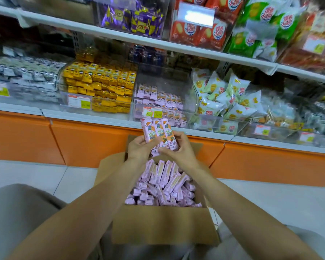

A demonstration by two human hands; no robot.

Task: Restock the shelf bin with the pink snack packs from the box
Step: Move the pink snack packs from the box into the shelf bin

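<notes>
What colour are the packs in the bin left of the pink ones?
Yellow packs; head view shows it.

left hand, right hand, forearms: bare | trousers: taupe, probably

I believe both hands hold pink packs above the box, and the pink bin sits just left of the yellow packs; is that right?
Not quite: the head view shows the pink bin just right of the yellow packs. Left hand and right hand do hold pink packs above the box.

Three pink snack packs held up, one cardboard box
</notes>
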